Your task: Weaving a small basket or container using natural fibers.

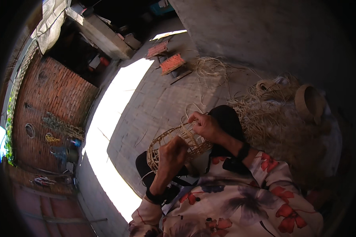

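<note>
A half-woven basket (159, 141) of pale cane, with open latticed sides, rests across my lap between my dark-trousered knees. My left hand (172, 153) is closed at its near side, knuckles up, its fingertips partly hidden behind the hand. At the far right part of the rim, my right hand (207, 126) pinches with thumb and forefinger. A thin pale strand (192, 106) loops up from the basket beside those fingertips and seems to run into the pinch. Both wrists wear dark bands.
On the right lies a large tangled heap of cane strands (265, 114), with a pale round basket-like form (307, 103) on it. A looser coil of cane (211, 71) is on the floor ahead, near low stools with red woven seats (173, 63). A brick wall (55, 93) stands left.
</note>
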Demonstrator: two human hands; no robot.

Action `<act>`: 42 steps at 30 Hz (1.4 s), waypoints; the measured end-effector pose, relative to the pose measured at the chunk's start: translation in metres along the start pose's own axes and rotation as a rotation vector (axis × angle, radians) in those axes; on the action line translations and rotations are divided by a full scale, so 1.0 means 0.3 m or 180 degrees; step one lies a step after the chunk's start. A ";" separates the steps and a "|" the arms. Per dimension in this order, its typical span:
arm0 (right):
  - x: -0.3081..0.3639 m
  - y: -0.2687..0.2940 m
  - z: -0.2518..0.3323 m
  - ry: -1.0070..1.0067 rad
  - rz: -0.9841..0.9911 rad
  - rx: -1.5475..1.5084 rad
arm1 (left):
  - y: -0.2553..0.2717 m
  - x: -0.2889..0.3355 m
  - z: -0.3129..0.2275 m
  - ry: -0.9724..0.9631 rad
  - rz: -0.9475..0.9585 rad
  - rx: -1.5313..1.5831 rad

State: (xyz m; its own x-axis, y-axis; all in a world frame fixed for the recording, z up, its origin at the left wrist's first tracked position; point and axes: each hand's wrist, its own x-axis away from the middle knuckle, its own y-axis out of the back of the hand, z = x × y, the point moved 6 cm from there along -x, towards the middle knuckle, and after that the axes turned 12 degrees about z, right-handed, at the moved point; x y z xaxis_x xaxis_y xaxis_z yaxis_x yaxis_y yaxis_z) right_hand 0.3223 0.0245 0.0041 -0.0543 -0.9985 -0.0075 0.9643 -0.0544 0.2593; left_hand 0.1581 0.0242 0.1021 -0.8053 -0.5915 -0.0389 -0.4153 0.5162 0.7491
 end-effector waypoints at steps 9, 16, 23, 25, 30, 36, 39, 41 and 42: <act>-0.033 -0.108 0.158 0.0300 -0.0459 0.1147 | 0.090 0.141 0.157 0.0645 -0.0525 0.0391; 0.061 -0.200 0.237 0.1809 -0.0433 0.1561 | 0.084 0.211 0.180 0.0282 -0.1154 -0.0063; 0.096 -0.299 0.257 0.2238 -0.0315 0.2176 | 0.083 0.202 0.150 0.0167 -0.1335 -0.0326; 0.097 -0.304 0.254 0.2219 -0.0312 0.2208 | 0.092 0.200 0.147 0.0087 -0.1277 -0.0431; 0.104 -0.297 0.244 0.2250 -0.0323 0.2207 | 0.090 0.167 0.116 0.0253 -0.0412 -0.1066; 0.108 -0.265 0.247 0.2198 -0.0221 0.1819 | 0.089 0.152 0.213 0.0586 0.0220 -0.0148; 0.116 -0.248 0.254 0.2088 0.0103 0.1507 | 0.081 0.147 0.250 0.1100 0.0536 0.0215; 0.124 -0.263 0.250 0.2150 0.0100 0.1971 | 0.084 0.145 0.248 0.1189 0.0615 0.0399; 0.122 -0.264 0.244 0.2145 0.0093 0.1971 | 0.080 0.144 0.250 0.1279 0.0688 0.0582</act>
State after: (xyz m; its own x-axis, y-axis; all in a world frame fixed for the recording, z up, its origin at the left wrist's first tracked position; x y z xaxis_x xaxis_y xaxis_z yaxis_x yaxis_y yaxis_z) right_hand 0.2250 -0.0073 0.0541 0.3181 -0.8028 -0.5043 0.6409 -0.2099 0.7383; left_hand 0.0815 0.0574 0.0686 -0.6693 -0.6325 0.3898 -0.3531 0.7324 0.5822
